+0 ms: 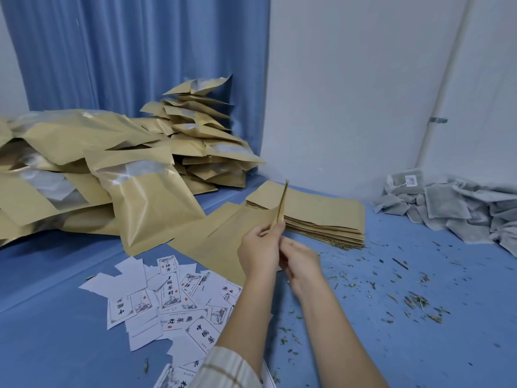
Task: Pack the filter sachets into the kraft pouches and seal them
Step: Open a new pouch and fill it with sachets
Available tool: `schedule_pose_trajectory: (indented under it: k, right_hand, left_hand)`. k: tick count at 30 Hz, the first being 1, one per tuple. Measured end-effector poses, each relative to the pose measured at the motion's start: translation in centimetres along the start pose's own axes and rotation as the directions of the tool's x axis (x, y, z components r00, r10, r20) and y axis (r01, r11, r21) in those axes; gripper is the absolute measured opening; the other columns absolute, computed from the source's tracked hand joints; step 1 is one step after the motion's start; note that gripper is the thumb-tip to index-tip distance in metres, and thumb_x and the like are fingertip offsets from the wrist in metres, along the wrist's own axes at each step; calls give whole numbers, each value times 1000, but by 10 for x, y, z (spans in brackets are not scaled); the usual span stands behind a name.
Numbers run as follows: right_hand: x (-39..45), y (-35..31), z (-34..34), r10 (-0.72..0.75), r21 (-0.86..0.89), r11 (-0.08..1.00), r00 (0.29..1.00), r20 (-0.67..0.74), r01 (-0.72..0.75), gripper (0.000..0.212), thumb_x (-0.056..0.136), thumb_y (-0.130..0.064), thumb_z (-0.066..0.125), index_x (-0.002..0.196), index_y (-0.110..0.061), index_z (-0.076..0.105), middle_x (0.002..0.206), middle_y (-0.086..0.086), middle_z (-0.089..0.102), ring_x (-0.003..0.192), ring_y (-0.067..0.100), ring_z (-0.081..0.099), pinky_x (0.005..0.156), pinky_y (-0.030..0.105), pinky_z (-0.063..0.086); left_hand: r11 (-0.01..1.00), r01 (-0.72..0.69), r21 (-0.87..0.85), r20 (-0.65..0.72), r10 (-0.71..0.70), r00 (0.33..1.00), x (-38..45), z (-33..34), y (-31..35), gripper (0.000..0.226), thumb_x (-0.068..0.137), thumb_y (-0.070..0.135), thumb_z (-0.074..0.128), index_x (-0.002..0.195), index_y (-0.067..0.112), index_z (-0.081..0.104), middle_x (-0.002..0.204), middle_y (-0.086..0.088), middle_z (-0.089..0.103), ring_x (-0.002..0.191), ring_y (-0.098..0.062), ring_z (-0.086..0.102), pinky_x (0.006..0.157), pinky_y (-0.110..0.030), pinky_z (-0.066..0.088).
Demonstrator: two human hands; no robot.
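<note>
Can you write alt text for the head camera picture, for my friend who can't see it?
Two hands, the left hand and right hand, hold one flat kraft pouch edge-on above a blue table. A stack of empty pouches lies just behind, filled pouches pile up left, grey filter sachets right, paper labels nearby.

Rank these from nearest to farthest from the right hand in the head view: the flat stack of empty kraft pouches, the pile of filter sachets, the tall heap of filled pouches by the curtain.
From the right hand:
1. Stack of empty kraft pouches, just beyond it.
2. Pile of filter sachets, far right by the wall.
3. Heap of filled pouches, back left against the blue curtain; ranks 2 and 3 are fairly close.
</note>
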State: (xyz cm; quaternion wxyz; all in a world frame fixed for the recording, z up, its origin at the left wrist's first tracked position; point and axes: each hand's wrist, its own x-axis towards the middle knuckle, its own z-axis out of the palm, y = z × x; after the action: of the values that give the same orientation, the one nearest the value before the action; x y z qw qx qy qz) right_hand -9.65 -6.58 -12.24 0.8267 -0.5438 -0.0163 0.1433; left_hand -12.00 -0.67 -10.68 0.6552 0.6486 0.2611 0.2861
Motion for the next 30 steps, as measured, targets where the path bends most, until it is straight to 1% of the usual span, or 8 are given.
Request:
schedule_pose_trajectory:
  k: [6, 10, 12, 14, 17, 20, 25, 30]
  right_hand:
    - [1, 7, -4, -3, -57, 998, 996, 93, 9, 3, 82, -9, 68, 81, -7, 70, 83, 9, 69, 72, 16, 61, 64, 23, 49]
    - [1, 8, -10, -28, -45, 998, 995, 96, 32, 8, 81, -12, 70, 75, -9, 66, 72, 3, 65, 61, 11, 57, 48, 16, 45]
    - [2, 6, -14, -39, -16, 999, 994, 99, 40, 11, 79, -16, 71, 74, -9, 64, 65, 1, 61, 54, 8, 54, 46, 16, 44]
    - [4, 6, -16, -130, -126, 983, 990, 52, 136, 15, 78, -20, 74, 71, -10, 64, 63, 0, 62, 56, 8, 55, 50, 17, 44]
    - [6, 9, -12, -436, -591, 735, 899, -38, 332, 31, 82, -37, 69, 62, -18, 53, 54, -11, 57, 52, 1, 51, 49, 9, 37]
    - [5, 16, -8, -580, -691, 578, 814, 27, 435, 33, 89, -26, 60, 63, -20, 40, 54, -9, 48, 49, 3, 46, 49, 11, 37]
    - [9, 22, -12, -660, -661, 619, 736, -147, 423, 35, 90, -10, 56, 64, -19, 34, 55, -6, 43, 47, 5, 42, 48, 10, 36]
    - [6, 17, -9, -658, -617, 605, 752, -31, 504, 18, 88, -13, 56, 92, -27, 46, 81, -14, 59, 65, -5, 56, 56, 7, 39]
  left_hand:
    - [994, 22, -108, -48, -27, 998, 3, 1, -15, 38, 83, 39, 63, 68, 4, 62, 58, -1, 56, 62, -19, 51, 64, -39, 47]
    - [998, -15, -61, -55, 11, 998, 3, 3, -16, 38, 89, 35, 56, 67, 4, 62, 56, 1, 55, 58, -16, 48, 58, -22, 40]
    - [998, -55, 16, -41, 56, 998, 5, 1, -16, 38, 92, 29, 53, 64, 4, 59, 53, 2, 53, 57, -16, 45, 49, -15, 33]
    - [972, -152, 181, -3, 155, 988, 4, 0, -17, 39, 95, 24, 48, 61, 6, 51, 56, 0, 50, 61, -20, 44, 52, -20, 32]
    - [881, -262, 393, 6, 283, 959, -1, 2, -18, 35, 99, 20, 41, 68, 10, 51, 66, -7, 57, 68, -28, 51, 55, -30, 23]
    - [835, -310, 454, 8, 344, 939, -2, 0, -22, 33, 99, 20, 40, 73, 7, 54, 78, -19, 64, 78, -36, 57, 58, -32, 25]
    - [869, -279, 408, -113, 351, 929, -2, -2, -23, 36, 100, 19, 40, 84, -6, 59, 81, -26, 65, 79, -40, 58, 57, -30, 18]
    - [753, -350, 557, -23, 435, 900, -8, 2, -17, 35, 102, 27, 35, 103, 4, 62, 85, -21, 68, 82, -37, 62, 62, -34, 31]
